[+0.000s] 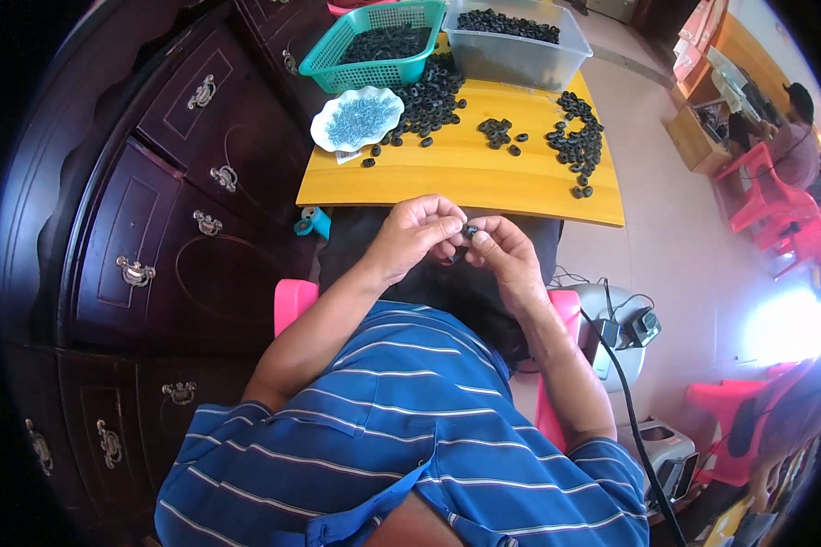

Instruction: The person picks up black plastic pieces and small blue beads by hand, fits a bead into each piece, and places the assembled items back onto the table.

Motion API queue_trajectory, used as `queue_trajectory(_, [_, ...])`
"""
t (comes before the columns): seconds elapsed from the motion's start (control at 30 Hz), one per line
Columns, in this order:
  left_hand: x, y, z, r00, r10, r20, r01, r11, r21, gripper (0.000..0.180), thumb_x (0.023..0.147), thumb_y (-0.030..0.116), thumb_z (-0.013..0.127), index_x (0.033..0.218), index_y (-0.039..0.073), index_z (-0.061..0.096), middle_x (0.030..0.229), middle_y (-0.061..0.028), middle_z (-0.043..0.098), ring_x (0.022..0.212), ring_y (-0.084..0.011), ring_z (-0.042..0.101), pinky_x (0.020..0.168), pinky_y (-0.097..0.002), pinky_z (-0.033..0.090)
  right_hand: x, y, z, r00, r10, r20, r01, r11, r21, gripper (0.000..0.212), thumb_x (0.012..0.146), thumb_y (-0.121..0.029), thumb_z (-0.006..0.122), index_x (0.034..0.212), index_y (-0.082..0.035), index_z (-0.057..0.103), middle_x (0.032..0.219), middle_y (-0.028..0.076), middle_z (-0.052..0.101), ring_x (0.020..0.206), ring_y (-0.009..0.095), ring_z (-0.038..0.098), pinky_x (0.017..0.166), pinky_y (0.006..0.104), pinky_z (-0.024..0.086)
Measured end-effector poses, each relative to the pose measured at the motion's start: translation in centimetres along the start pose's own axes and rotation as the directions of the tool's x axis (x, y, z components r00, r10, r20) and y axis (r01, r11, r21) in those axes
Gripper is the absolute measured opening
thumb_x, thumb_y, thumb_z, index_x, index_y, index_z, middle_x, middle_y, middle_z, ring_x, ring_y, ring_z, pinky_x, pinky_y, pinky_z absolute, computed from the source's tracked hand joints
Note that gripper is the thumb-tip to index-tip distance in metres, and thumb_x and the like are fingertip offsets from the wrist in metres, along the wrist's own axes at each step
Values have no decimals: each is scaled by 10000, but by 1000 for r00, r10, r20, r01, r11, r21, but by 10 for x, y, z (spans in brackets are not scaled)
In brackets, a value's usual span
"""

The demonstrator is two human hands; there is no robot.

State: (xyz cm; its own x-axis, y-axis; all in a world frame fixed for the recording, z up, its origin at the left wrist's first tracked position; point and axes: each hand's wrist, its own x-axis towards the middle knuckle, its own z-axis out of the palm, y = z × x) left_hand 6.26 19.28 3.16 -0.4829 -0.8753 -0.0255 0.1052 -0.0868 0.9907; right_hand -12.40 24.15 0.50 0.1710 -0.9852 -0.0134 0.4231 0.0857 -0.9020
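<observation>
Pc (471, 232) (blk) in R hand (513, 260)

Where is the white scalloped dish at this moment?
In the head view, the white scalloped dish sits at the left side of the yellow table, nearer the person than the green basket, with loose black pieces to its right.

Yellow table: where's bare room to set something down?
The table is bare along its near edge, in front of the plate and small pile; a smaller patch lies between that pile and the bin. Crowded: far left, with basket and large pile; right, with scattered parts.
</observation>
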Motion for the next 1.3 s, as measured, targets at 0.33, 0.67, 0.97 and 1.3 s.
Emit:
queue_trajectory(0.33, [-2,-5,7,997,52,-48,-46,992,113,76,951,89,621,962,23,658,784,-25,659,680,-71,618,639,-223,532,-1,6,-1,997,-79,-13,78,994,-78,152,958,-109,640,1080,-18,636,939,33,677,809,95,597,772,238,485])
queue_trajectory(0.67, [-8,2,13,974,219,-58,-184,914,361,59,931,56,625,911,5,648,763,-26,660,672,-69,624,619,-229,531,-2,11,1,993,-106,-52,99,987,-130,141,959,-77,628,1072,6,630,949,62,690,872,114,646,782,241,509])
queue_trajectory(0.97, [-11,8,8,900,433,41,-395,775,493,63,930,53,635,927,-4,663,779,-35,684,672,-70,630,612,-230,529,-5,7,6,990,-140,-10,140,990,-31,133,959,-85,631,1074,-17,629,959,64,691,864,124,653,788,248,522])
queue_trajectory(1.3, [-17,2,8,934,354,-40,-336,913,233,220,925,66,651,1131,-9,634,791,-9,651,680,-48,591,626,-211,501,-2,12,7,998,22,62,-33,980,194,168,989,-138,596,1119,-31,607,1025,72,689,922,146,661,854,285,530])
